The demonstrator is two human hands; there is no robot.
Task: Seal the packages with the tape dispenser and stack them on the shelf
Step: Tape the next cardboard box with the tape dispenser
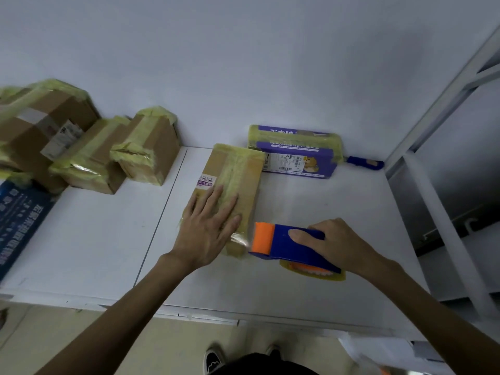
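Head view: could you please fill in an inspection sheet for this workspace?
Surface: white table, with a seam down its left half.
Job's things: box lying mid-table, yellow tape along its top; dispenser at its near right corner; purple box, taped, by the wall; taped boxes piled at left.
Clutter: blue carton at the left edge; small blue tool by the wall, kind unclear.
Hands: left hand flat on the box; right hand grips the dispenser.
Cables: nothing seen.
Surroundings: white wall behind; white shelf frame at right.
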